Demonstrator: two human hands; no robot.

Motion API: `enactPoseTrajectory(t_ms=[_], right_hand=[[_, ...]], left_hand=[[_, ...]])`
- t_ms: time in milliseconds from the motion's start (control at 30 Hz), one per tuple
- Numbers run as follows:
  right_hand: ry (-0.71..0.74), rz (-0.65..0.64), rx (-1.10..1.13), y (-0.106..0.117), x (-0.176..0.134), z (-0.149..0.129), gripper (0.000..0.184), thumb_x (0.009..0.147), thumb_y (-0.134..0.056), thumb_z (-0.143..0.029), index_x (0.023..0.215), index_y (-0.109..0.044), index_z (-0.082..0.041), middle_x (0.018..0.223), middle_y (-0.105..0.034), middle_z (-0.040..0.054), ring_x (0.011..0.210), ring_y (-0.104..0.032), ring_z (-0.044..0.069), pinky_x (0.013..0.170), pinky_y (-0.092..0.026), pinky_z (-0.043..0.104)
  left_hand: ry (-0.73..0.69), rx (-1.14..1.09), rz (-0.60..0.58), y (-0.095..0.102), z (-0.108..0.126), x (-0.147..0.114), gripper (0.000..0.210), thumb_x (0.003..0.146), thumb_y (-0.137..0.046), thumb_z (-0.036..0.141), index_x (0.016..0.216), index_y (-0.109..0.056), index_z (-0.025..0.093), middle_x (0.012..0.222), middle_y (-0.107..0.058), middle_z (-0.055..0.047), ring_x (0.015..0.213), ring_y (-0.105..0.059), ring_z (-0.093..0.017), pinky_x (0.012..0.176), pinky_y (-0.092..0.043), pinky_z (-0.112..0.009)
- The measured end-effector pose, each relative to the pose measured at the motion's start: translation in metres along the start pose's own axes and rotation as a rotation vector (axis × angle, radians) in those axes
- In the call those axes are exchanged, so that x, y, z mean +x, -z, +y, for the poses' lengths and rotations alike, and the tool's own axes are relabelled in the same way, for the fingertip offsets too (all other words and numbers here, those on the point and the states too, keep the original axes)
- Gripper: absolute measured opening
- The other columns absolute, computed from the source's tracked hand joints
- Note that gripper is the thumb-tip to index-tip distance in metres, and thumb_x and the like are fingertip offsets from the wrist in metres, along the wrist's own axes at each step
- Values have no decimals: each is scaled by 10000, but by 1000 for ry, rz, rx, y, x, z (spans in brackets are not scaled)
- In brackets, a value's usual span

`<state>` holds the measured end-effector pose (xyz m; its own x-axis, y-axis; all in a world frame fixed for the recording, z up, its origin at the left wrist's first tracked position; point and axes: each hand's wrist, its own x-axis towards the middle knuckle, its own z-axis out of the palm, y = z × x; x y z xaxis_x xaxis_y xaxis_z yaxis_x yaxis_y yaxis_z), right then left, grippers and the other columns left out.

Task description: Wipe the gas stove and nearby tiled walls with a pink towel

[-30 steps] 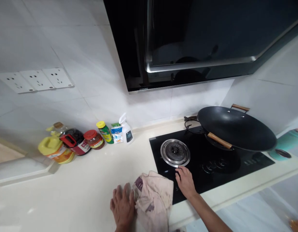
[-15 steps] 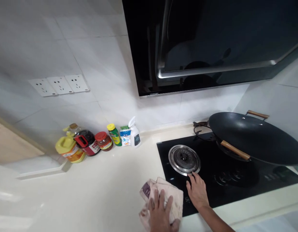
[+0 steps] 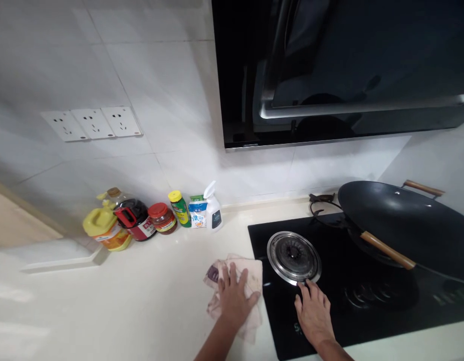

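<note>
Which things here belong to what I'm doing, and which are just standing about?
Belonging, seemingly:
pale pink fabric cloth, under your left hand
black glass cooktop, under your right hand

Standing about:
round black wok with wooden handles
white plastic spray bottle
round red-lidded jar
yellow plastic jug

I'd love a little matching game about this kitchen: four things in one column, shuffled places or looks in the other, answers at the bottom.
1. Cloth
2. Wok
3. Right hand
4. Spray bottle

A. At the near rim of the burner
B. White, standing upright
C. Under the left hand
D. Black, at the picture's right edge

Pairs: 1-C, 2-D, 3-A, 4-B
</note>
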<state>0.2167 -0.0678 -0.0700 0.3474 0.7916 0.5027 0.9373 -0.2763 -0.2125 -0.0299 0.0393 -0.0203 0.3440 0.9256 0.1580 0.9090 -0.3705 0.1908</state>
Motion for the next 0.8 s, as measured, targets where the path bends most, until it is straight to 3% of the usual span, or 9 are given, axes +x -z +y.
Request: enactPoseTrajectory(t_ms=[133,233,300,400,533,700,800], right_hand=[[5,13,16,-3,-1,1,401,982,-393,-314,1241,-648,-145,1329,-596,205,1279,-520,372,1026,-408,542],[0,27,28,-7,-2,2,391,978,-397,-330,1237,-646,-176,1332,-602,192,1277,-527,372,1019,-414,544],[-2,33,33,-9,-2,3,383,978,-396,-341,1227,-648,-194,1325,-606,185,1271,-533,370,1017,-415,546],[-4,28,40,-8,-1,3,384,975,-402,-348,1225,-650,-194,1326,-603,182,1264,-535,367,1015,-414,541],[-23,-1,45,-3,-1,1,391,970,-412,-327,1240,-645,-169,1339,-593,189,1269,-527,363,1022,-405,534],[-14,8,33,-4,-2,2,411,977,-385,-333,1245,-641,-153,1336,-591,188,1291,-508,365,1024,-407,534],[-11,14,37,-7,-4,4,416,977,-375,-341,1233,-647,-159,1340,-587,186,1289,-509,370,1020,-407,537]], left_hand=[[32,50,-145,19,7,72,853,858,-572,716,1550,-461,230,1700,-232,-215,1554,-128,-523,1212,-116,-686],[37,69,-132,29,9,118,842,843,-580,719,1465,-555,153,1661,-306,-256,1542,-167,-528,1215,-69,-691],[30,73,-109,32,7,135,812,869,-556,694,1436,-570,113,1669,-285,-260,1562,-114,-501,1223,-39,-686],[22,56,-90,29,5,139,792,929,-493,642,1511,-481,106,1700,-216,-237,1574,-72,-475,1220,-50,-701],[8,31,-88,25,10,106,765,943,-471,640,1601,-356,268,1713,-234,-163,1559,-102,-509,1186,-57,-765],[-97,17,-102,20,10,17,706,907,-508,691,1549,-425,411,1713,-260,-94,1564,-139,-488,1203,-49,-757],[-274,52,88,-4,1,-48,755,873,-591,650,1566,-378,435,1708,-270,-82,1561,-169,-485,1194,-28,-781]])
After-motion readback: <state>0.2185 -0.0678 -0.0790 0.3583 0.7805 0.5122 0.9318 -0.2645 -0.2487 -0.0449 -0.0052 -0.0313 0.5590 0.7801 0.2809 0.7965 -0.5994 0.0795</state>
